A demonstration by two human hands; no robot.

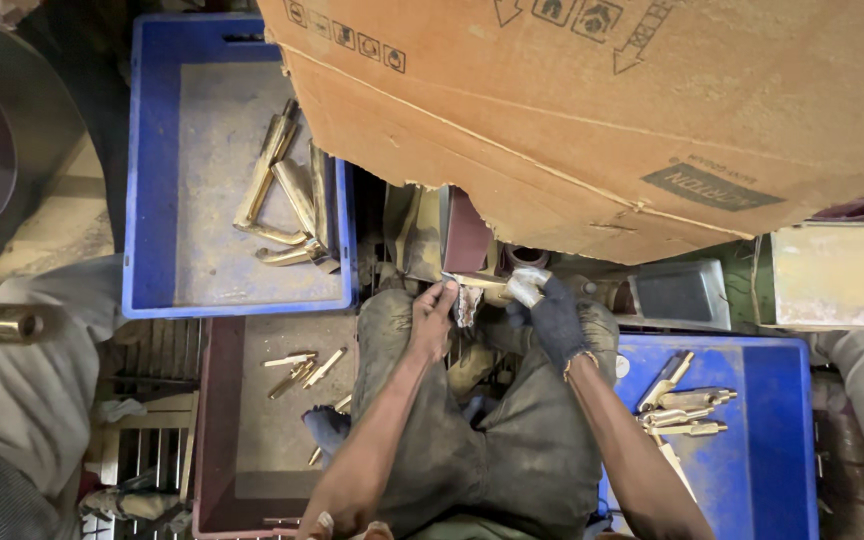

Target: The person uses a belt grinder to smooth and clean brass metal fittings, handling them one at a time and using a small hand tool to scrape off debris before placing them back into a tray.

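Cluttered, dusty workshop floor shows between three crates. Upper blue crate (152, 180) holds polished brass handles (287, 195); maroon crate (214, 420) a few small pieces; right blue crate (777, 440) several more. Brown cardboard box (592, 110) with black symbols hangs overhead. Left hand (432, 318) and gloved right hand (555, 318), fingers closed, hold a metal handle (497, 287) above the knees.

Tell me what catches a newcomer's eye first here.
The big cardboard box looms over the top of the view. Just below it, at centre, the left hand and the gloved right hand hold a brass piece between them. Blue crates with more brass parts sit upper left and lower right.
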